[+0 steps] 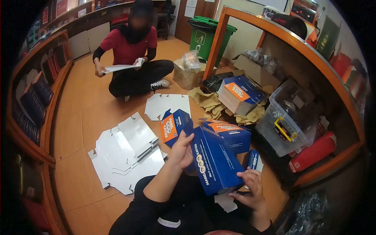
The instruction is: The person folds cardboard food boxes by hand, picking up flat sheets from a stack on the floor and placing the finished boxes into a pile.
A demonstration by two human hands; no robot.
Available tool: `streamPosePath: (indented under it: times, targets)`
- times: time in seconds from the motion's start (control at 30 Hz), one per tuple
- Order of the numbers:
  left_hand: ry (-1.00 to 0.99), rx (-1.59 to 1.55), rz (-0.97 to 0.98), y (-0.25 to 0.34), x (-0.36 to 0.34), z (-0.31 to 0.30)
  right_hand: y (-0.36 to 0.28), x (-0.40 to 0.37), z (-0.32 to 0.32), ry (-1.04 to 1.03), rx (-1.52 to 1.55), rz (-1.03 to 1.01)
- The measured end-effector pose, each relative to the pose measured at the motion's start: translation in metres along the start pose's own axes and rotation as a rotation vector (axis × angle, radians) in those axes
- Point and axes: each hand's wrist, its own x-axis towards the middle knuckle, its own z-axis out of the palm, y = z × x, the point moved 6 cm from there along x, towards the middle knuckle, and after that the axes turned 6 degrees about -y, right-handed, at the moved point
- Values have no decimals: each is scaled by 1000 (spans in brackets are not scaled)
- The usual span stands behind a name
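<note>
A blue cardboard box (213, 156) with white and orange print is tilted above my lap, between my two hands. My left hand (183, 152) grips its left edge near the upper end, thumb along the side. At the lower right end my right hand (251, 190) pinches the box's corner, fingers bent around it. A white flap (226, 203) hangs below that end. Just beyond lie a blue-and-orange box (175, 127) and another blue-and-orange box (237, 141). Flat white cardboard sheets (117, 156) are piled on the floor to the left.
A person (133, 58) sits cross-legged ahead, holding a white sheet (121, 68). To the right stand an orange-framed shelf (282, 33), a stack of printed boxes (241, 96), brown paper (205, 102) and a clear plastic bin (270, 135). A green trash bin (207, 39) is behind.
</note>
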Motion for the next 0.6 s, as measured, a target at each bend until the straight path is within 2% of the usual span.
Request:
streamPosePath:
  times: [0.03,0.1,0.17,0.2,0.23,0.27,0.3,0.4,0.43,0.53,0.57,0.6]
  targets:
    - [-43,40,16,1,-1,4,4,1,-4,-55,7,68]
    - [-143,160,-26,-2,-9,23,14,-1,-17,58,6,99]
    - [-329,389,-141,-30,-19,38,20,1,-23,165,5,167]
    - [-351,735,-197,-43,-27,42,22,2,-19,136,-48,173]
    - [-492,778,-231,-54,-38,58,27,3,-14,107,-102,179]
    - [-612,1003,-214,-60,-45,69,31,3,-8,76,-157,186]
    - [-682,1061,-149,-62,-50,78,33,6,4,26,-84,245]
    - [-868,1196,74,-66,-62,87,49,-3,29,-124,-209,358]
    - [-875,1278,106,-66,-63,88,54,-6,30,-26,-209,373]
    - [-838,1249,296,-60,-58,93,57,-8,30,-40,-344,357]
    - [-783,1285,189,-67,-53,82,57,-8,28,-25,-368,359]
    - [-730,1243,200,-68,-52,81,57,-7,24,-9,-395,360]
